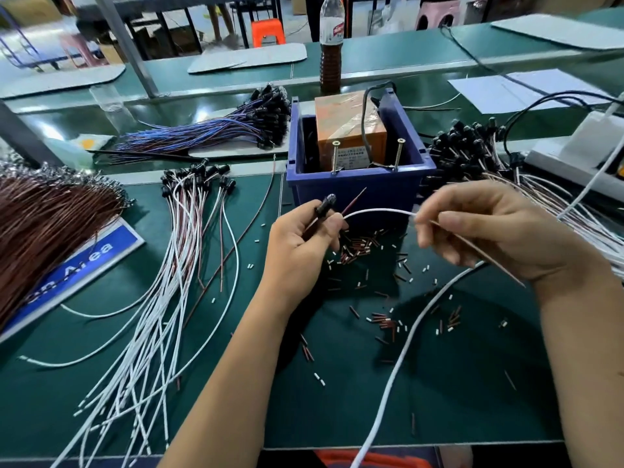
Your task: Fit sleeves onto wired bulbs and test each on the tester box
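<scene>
Bulb (327,203) gripped in left fingers (332,224) — right fingers (435,228) pinch wire (378,211); orange tester (347,130) inside blue bin (358,187).

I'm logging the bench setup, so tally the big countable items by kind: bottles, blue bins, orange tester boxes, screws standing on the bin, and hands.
Bottles: 1
Blue bins: 1
Orange tester boxes: 1
Upright screws: 2
Hands: 2, left hand, right hand
Total: 7

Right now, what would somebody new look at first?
Probably the two bare hands in the middle: the left hand grips a small black bulb, the right hand pinches its thin white wire. Behind them stands a blue plastic bin holding an orange tester box.
</scene>
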Motion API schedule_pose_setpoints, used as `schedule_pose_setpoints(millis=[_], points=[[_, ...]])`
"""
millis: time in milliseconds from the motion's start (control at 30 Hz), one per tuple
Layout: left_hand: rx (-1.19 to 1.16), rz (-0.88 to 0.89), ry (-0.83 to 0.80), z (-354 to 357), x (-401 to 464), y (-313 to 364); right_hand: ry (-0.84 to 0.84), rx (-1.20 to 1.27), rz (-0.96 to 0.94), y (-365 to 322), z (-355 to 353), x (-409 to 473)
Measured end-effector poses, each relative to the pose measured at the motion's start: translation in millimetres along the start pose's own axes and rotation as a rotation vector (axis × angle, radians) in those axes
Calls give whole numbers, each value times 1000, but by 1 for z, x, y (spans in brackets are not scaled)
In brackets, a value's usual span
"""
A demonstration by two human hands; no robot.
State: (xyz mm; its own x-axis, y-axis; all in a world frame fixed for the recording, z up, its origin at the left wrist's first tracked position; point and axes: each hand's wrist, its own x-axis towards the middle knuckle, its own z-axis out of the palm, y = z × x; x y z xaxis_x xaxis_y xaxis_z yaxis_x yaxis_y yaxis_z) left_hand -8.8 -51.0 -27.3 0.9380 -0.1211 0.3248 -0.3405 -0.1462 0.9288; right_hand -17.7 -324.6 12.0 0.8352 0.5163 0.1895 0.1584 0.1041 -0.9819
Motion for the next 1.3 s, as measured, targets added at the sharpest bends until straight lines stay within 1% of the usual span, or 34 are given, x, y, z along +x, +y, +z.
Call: schedule_pose_setpoints(millis=[67, 133, 200, 333, 467, 533, 667, 733, 800, 867, 967, 1067, 1167, 1300], points=[[-83, -26, -12, 0, 0, 0, -93, 128, -50, -1, 0, -4], [-142, -36, -10, 1, 1, 0, -130, 234, -73, 0, 0, -5], [-162, -38, 13, 1, 1, 2, -97, 224, -54, 2, 1, -3], [-110, 19, 80, 1, -1, 5, -63, 93, 13, 10, 1, 3], [-105, 79, 129, 3, -2, 9, -62, 35, -36, 11, 1, 4], [-123, 96, 136, 5, -3, 11, -50, 65, -95, 10, 5, 6], [-166, 81, 127, 6, -5, 12, 40, 228, -212, 7, 16, 10], [-212, 50, 117, 5, -6, 14, 64, 254, -222, 5, 20, 11], [-298, 11, 70, 6, -6, 17, 19, 255, -160, 3, 23, 12], [-403, -21, -14, 8, -8, 22, -91, 218, -46, 4, 30, 13], [-530, -85, -154, 10, -11, 29, -288, 58, 149, 7, 47, 17], [-592, -131, -251, 11, -13, 32, -351, -79, 250, 12, 64, 22], [-681, -149, -244, 11, -13, 33, -353, -141, 292, 16, 74, 25], [-690, -222, -181, 9, -9, 32, -384, -162, 324, 17, 75, 25]])
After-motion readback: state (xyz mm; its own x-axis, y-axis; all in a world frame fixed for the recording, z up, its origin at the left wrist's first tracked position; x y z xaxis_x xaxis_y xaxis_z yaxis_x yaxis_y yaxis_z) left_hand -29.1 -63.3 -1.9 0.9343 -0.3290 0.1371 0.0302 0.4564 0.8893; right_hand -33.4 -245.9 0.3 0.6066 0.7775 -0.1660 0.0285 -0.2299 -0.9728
